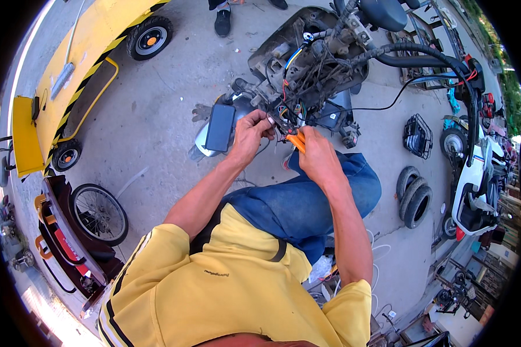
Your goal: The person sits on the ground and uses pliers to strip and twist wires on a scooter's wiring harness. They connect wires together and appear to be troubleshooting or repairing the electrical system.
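Yellow sleeves and a yellow shirt front (226, 289) fill the lower middle of the frame, nearest the camera, and blue jeans (298, 205) are seen just above them. Both bare forearms are stretched up toward the centre of the frame. The left hand (250, 134) is closed, its fingertips pinched on a bundle of coloured wires (282, 113) that hangs from the opened front of a scooter (307, 58) in the upper middle. The right hand (317, 157) is wrapped shut around orange-handled pliers (296, 141), whose handles stick out between the two hands just below the wires; the tool's tip is hidden among the wires and fingers, so it cannot be told whether it bites on a wire. A dark phone (220, 127) is seen just left of the left hand, lying on a pale scooter panel (200, 146). A black cable (382, 107) is run from the wiring toward the right of the frame. At the upper left a yellow cart (69, 75) with small black wheels is parked on the concrete floor (156, 115). A spoked wheel (98, 214) is seen at the lower left beside a red and black body part. Two stacked tyres (414, 196) lie at the right, with a black wire basket (418, 136) above them and a white scooter (474, 185) at the far right edge. Another person's shoe (223, 23) is seen at the top.
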A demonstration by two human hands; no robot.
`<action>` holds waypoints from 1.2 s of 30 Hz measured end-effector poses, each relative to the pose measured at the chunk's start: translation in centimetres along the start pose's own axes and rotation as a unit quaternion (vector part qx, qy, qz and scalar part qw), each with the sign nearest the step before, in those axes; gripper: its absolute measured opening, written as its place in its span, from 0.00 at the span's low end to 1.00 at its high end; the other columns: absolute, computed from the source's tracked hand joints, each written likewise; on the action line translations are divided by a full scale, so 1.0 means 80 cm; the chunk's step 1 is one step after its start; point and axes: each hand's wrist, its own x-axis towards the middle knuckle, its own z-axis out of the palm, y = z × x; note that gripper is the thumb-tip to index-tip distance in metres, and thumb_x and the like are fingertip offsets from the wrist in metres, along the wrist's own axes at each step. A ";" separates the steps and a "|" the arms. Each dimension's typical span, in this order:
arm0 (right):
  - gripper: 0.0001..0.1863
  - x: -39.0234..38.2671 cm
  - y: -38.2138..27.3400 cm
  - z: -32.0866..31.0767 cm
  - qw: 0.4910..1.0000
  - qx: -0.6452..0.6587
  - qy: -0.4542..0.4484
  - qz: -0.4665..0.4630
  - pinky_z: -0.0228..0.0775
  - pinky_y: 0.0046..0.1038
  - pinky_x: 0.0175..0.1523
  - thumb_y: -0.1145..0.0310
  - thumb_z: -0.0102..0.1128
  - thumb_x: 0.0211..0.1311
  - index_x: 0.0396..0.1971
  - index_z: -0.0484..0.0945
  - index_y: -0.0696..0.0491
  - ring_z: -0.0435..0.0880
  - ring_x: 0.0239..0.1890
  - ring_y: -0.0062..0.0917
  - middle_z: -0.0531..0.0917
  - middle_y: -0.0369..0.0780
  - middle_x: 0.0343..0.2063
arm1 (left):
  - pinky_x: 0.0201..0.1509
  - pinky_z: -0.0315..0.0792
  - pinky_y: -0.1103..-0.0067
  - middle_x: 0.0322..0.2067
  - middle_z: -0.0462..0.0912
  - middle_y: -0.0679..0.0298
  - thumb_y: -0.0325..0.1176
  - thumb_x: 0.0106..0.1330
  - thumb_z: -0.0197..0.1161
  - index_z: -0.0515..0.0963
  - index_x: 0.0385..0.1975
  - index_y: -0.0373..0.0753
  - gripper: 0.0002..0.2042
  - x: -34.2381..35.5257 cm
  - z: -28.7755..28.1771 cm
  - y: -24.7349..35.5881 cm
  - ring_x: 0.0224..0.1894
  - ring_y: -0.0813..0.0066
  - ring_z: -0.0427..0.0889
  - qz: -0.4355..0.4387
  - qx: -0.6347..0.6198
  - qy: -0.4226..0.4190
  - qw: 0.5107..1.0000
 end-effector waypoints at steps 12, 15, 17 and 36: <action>0.19 0.000 -0.001 -0.009 0.911 0.346 -0.126 0.188 0.70 0.26 0.32 0.72 0.66 0.64 0.52 0.77 0.64 0.77 0.25 0.20 0.81 0.39 0.31 | 0.32 0.74 0.80 0.25 0.79 0.65 0.28 0.70 0.62 0.78 0.32 0.35 0.05 0.009 0.005 0.005 0.26 0.78 0.78 -0.006 0.013 0.006 1.000; 0.17 0.001 0.005 -0.002 0.872 0.421 -0.138 0.210 0.64 0.24 0.27 0.72 0.66 0.64 0.50 0.77 0.62 0.71 0.22 0.17 0.77 0.34 0.28 | 0.32 0.73 0.81 0.25 0.79 0.66 0.28 0.70 0.62 0.79 0.33 0.36 0.04 0.009 0.007 0.009 0.26 0.79 0.78 -0.014 0.015 -0.001 1.000; 0.15 0.002 0.012 0.000 0.839 0.470 -0.157 0.224 0.60 0.22 0.25 0.72 0.66 0.64 0.48 0.77 0.60 0.69 0.21 0.15 0.74 0.32 0.27 | 0.32 0.73 0.81 0.25 0.79 0.67 0.28 0.69 0.63 0.79 0.33 0.36 0.04 0.010 0.005 0.009 0.26 0.80 0.77 -0.015 0.018 -0.005 1.000; 0.16 -0.014 -0.006 0.012 0.998 0.021 0.050 0.045 0.76 0.48 0.52 0.77 0.58 0.62 0.51 0.75 0.58 0.84 0.47 0.54 0.84 0.54 0.46 | 0.31 0.71 0.81 0.24 0.78 0.69 0.29 0.69 0.60 0.78 0.31 0.35 0.05 0.005 0.005 0.006 0.27 0.83 0.75 0.008 0.034 -0.017 0.999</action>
